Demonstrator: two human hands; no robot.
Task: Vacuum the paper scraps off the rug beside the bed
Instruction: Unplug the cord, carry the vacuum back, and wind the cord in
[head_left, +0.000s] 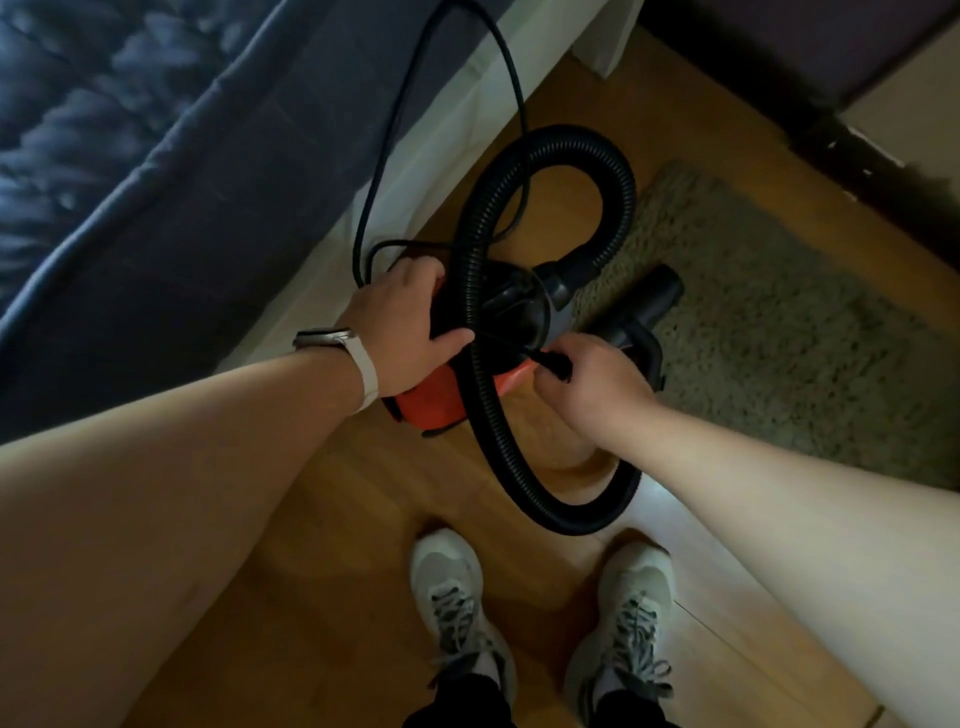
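A small red and black vacuum cleaner (436, 405) stands on the wooden floor between the bed and the rug. My left hand (405, 322) grips its black top. My right hand (587, 384) pinches the black plug end of the power cord (556, 366) just right of the body. The ribbed black hose (618, 182) loops over the vacuum and down toward my feet. Its black nozzle (654, 301) lies on the edge of the grey-green shaggy rug (779, 322). No paper scraps show clearly in the dim light.
The bed with a dark blue cover (156, 130) and white base (415, 171) runs along the left. The thin black cord (384, 130) arcs up over the bed. Dark furniture (857, 156) borders the rug at the upper right. My two pale sneakers (457, 597) stand on the wooden floor below.
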